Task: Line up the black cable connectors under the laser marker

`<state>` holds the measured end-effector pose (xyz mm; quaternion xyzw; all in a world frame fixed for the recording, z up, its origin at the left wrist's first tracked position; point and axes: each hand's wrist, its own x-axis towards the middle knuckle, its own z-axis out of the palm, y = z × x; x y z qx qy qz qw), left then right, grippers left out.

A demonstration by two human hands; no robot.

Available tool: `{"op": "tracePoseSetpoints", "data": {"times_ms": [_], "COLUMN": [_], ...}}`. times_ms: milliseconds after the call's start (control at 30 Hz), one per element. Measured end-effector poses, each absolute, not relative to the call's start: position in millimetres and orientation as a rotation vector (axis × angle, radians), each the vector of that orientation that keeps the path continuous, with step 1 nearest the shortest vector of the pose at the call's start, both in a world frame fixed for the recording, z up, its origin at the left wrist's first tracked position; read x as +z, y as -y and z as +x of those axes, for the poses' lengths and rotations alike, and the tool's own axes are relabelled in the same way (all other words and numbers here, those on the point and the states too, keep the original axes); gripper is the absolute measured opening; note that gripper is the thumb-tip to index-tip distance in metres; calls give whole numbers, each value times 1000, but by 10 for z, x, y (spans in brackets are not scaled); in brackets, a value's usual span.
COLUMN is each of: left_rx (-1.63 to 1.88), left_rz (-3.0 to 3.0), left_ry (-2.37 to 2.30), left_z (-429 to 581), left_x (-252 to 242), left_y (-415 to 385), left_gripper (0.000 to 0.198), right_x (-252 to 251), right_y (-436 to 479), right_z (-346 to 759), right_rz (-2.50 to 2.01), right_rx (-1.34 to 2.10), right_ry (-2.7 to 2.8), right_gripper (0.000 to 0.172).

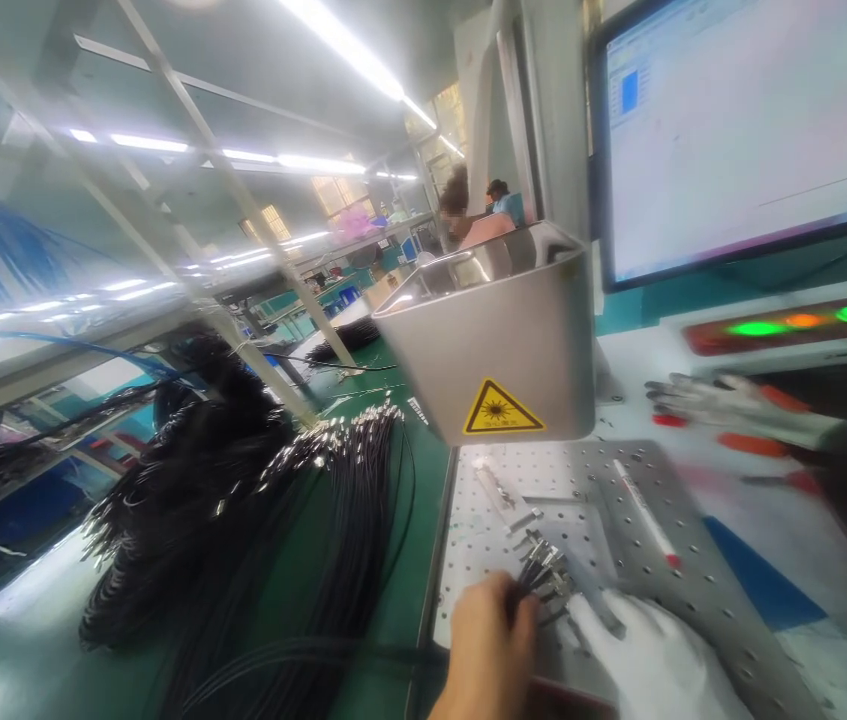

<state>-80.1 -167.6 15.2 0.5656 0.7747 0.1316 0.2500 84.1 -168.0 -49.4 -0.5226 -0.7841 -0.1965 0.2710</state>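
Low on the perforated metal plate [558, 485], my bare left hand [489, 640] is closed around a small bunch of black cables [530, 577]. Their silver metal connectors [552, 570] fan out beyond my fingers, towards the right. My right hand [652, 650], in a white glove, is beside them with its fingers apart; one fingertip touches the connector ends. Just past the connectors lies a small pale, clear-looking fixture piece [502, 495]. A white marker with a red tip [648, 515] rests on the plate to the right. Blur hides the finer detail of the connectors.
A metal housing with a yellow laser warning sign [504, 408] overhangs the plate. Bundled black cables [340, 510] cover the green bench at left. At right are a monitor [753, 140], an indicator panel [790, 328] and a glove with orange patches [738, 410]. People sit farther back.
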Motion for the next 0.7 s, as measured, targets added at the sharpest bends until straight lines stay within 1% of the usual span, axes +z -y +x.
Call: {"op": "tracePoseSetpoints", "data": {"times_ms": [100, 200, 300, 500, 700], "left_rx": [293, 258, 254, 338, 327], "left_rz": [1576, 1596, 1589, 1500, 1453], "left_ry": [-2132, -2140, -2130, -2084, -2068], "left_z": [-795, -801, -806, -794, -791], "left_x": [115, 103, 106, 167, 170], "left_y": [1677, 1668, 1665, 1650, 1587], "left_gripper": [24, 22, 21, 25, 28], "right_x": [-509, -555, -574, -522, -515], "right_y": [1688, 1695, 1696, 1706, 1669], "right_z": [853, 849, 846, 854, 803], "right_rz": [-1409, -1411, -1343, -1280, -1286], "right_rx": [-498, -451, -390, -329, -218], "right_ry": [2110, 2120, 2107, 2077, 2006], "right_gripper": [55, 56, 52, 50, 49]}}
